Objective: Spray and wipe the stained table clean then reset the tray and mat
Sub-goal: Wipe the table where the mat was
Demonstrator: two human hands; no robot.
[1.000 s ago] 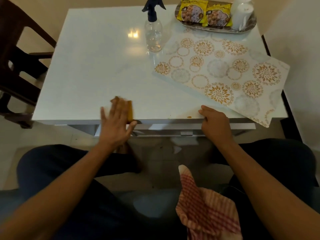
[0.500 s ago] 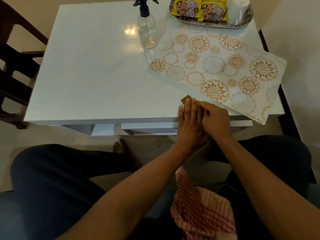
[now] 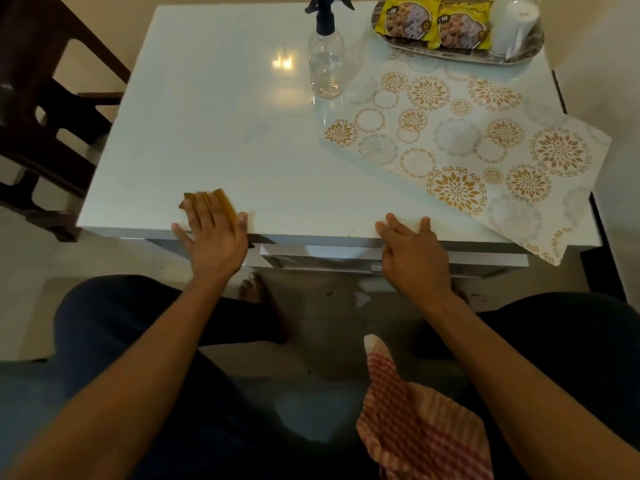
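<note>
My left hand (image 3: 214, 237) presses a yellow-brown sponge (image 3: 221, 200) flat on the white table (image 3: 214, 126) near its front left edge; the sponge is blurred. Resting at the front edge further right, my right hand (image 3: 412, 251) has its fingers apart and holds nothing. A clear spray bottle (image 3: 325, 60) with a dark trigger stands at the back centre. The patterned mat (image 3: 467, 150) lies askew on the right, one corner hanging over the front edge. A tray (image 3: 530, 53) at the back right holds two yellow snack packets (image 3: 433, 22) and a white cup (image 3: 512, 26).
A red checked cloth (image 3: 426, 431) lies on my lap. A dark wooden chair (image 3: 41, 109) stands at the left of the table. A wall is close on the right. A faint smear (image 3: 258, 131) shows on the table's middle.
My left hand swept the sponge right along the front edge to meet my right hand, then back to the left. My right hand stayed at the edge and spread its fingers.
</note>
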